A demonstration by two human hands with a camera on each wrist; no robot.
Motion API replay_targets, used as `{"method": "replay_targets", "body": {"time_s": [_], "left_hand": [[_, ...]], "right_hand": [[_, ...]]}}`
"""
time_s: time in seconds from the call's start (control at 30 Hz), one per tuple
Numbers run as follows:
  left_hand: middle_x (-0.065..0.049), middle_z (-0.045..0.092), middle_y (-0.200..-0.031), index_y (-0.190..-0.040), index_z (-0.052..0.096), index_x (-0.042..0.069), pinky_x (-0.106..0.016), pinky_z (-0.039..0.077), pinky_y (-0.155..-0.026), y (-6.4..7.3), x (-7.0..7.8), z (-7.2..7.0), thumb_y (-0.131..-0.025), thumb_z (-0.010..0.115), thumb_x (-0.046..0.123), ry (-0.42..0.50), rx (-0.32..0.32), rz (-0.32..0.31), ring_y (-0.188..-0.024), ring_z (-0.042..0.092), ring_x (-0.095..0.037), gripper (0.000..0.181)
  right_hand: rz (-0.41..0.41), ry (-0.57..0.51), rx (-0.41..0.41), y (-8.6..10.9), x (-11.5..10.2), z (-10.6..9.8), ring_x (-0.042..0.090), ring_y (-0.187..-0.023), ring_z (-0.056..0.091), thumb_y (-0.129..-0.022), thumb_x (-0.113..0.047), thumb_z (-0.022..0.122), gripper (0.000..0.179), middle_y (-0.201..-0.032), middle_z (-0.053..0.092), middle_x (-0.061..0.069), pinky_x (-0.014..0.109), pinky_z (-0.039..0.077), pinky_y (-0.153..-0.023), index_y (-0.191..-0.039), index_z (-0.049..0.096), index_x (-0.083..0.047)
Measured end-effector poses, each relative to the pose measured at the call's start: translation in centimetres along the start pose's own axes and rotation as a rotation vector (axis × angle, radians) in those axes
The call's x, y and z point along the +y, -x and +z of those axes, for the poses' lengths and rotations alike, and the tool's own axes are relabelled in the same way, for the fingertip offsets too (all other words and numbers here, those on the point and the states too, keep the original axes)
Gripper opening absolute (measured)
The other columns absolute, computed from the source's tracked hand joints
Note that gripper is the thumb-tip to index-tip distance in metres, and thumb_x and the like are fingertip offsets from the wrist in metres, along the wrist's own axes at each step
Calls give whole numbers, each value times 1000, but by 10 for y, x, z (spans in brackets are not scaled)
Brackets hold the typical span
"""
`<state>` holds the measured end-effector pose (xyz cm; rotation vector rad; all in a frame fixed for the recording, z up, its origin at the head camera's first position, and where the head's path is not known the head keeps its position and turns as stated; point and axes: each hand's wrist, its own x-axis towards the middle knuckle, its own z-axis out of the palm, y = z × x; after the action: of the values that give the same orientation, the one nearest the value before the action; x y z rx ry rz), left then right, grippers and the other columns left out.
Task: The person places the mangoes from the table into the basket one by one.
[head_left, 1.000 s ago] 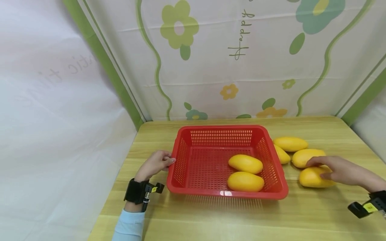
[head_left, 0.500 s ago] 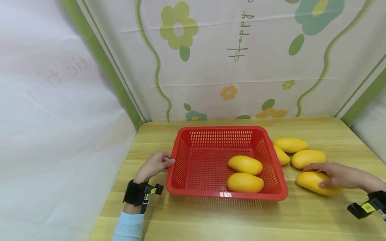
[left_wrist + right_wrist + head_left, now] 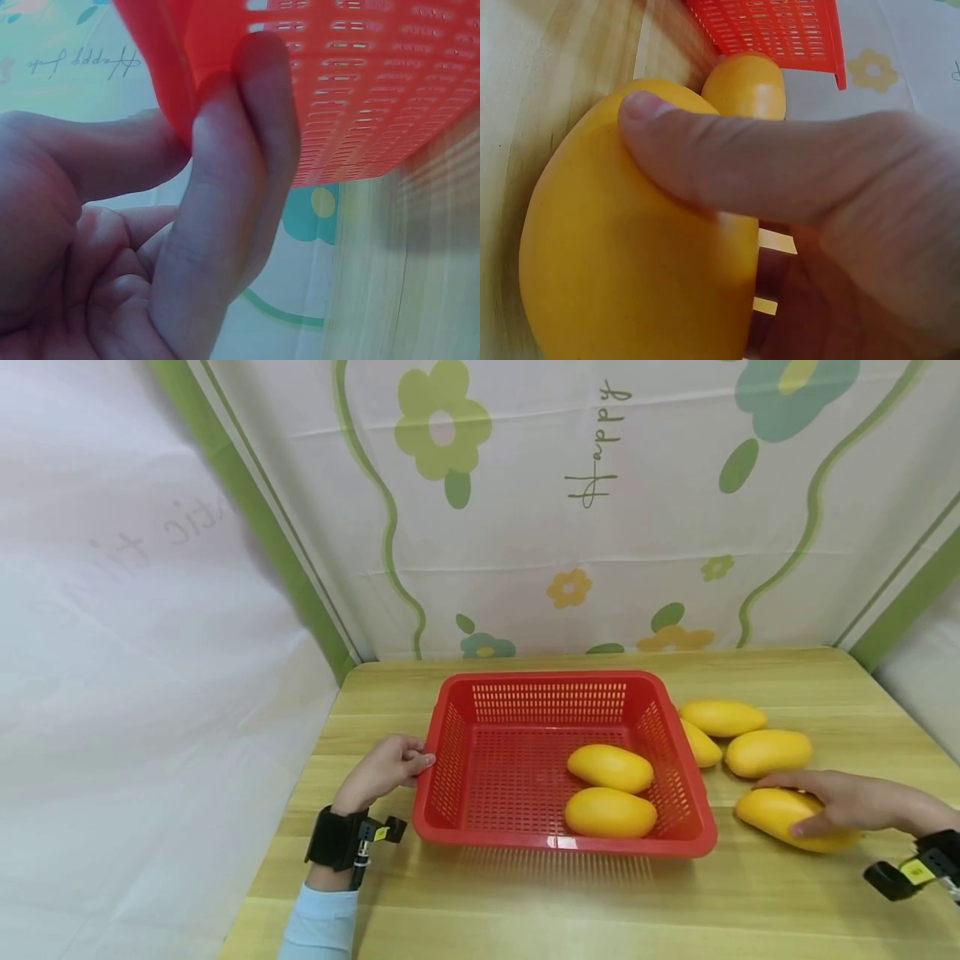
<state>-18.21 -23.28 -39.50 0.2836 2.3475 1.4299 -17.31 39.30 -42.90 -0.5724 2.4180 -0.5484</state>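
In the head view a red plastic basket [image 3: 630,844] with slotted walls stands on the table. Its left rim is pinched between the thumb and fingers of my left hand [image 3: 381,774]; the left wrist view shows fingers [image 3: 217,195] against the outer wall. Inside, toward the right, lie two yellow mangoes, a farther mango [image 3: 610,768] and a nearer mango [image 3: 610,812]. Right of the basket, my right hand [image 3: 858,802] grips another mango [image 3: 630,247], thumb on one side and fingers on the other. That mango lies aslant, its right end partly under the hand.
Three more mangoes lie close by the basket's right side: a back mango [image 3: 723,717], one partly hidden mango [image 3: 701,747] by the wall, and a third mango [image 3: 768,753] just beyond my right hand. A flowered cloth [image 3: 510,527] hangs behind the wooden table [image 3: 525,918].
The mango under my right hand has turned aslant, its right end swinging nearer, and drawn slightly away from the others. My right hand has shifted a little nearer. The left hand keeps its place.
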Motion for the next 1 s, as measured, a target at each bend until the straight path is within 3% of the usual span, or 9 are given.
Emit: {"method": "replay_targets", "body": {"time_s": [0.17, 0.3, 0.53, 0.67, 0.77, 1.0], "left_hand": [[-23, 71, -102, -117, 62, -13, -38, 64, -78, 0, 1, 0, -102, 53, 5, -1, 1, 2, -87, 75, -25, 25], [-23, 71, -103, -116, 62, -13, -39, 64, -78, 0, 2, 0, -103, 52, 5, 2, 0, 5, -87, 75, -26, 24], [-23, 71, -102, -115, 62, -13, -38, 64, -78, -1, 2, -1, -103, 52, 6, -1, 3, 3, -86, 75, -25, 24], [-23, 72, -102, -114, 62, -13, -38, 64, -77, -1, 2, -2, -103, 52, 7, -1, 0, 5, -86, 75, -25, 25], [-22, 72, -101, -114, 62, -13, -37, 64, -77, -1, 2, -1, -103, 52, 7, -4, 2, 1, -85, 75, -25, 25], [-23, 72, -102, -114, 62, -13, -36, 64, -76, 0, 1, 0, -103, 53, 8, -5, 3, -7, -85, 75, -25, 25]], "right_hand": [[28, 19, 12, -1, -2, 1, -1, -101, 48, -90, -32, 73, 64, -131, 58, 25, 52, 48, -86, -138, 49, 4], [43, 42, 38, 0, -3, 3, -5, -99, 48, -89, -34, 73, 66, -130, 59, 25, 48, 49, -85, -137, 50, 5], [-40, 114, 140, 3, 0, 9, -11, -92, 46, -89, -31, 74, 61, -121, 65, 18, 20, 45, -70, -132, 52, 7], [-20, 118, 156, 4, -3, 10, -10, -94, 48, -90, -34, 73, 61, -122, 65, 19, 21, 47, -72, -131, 54, 6], [35, 102, 147, 5, -5, 10, -1, -100, 54, -91, -39, 72, 63, -126, 63, 22, 27, 50, -76, -132, 55, 5], [88, 43, 170, 9, -8, 12, 42, -113, 59, -93, -40, 69, 67, -128, 60, 30, 49, 53, -83, -134, 52, 10]]}}
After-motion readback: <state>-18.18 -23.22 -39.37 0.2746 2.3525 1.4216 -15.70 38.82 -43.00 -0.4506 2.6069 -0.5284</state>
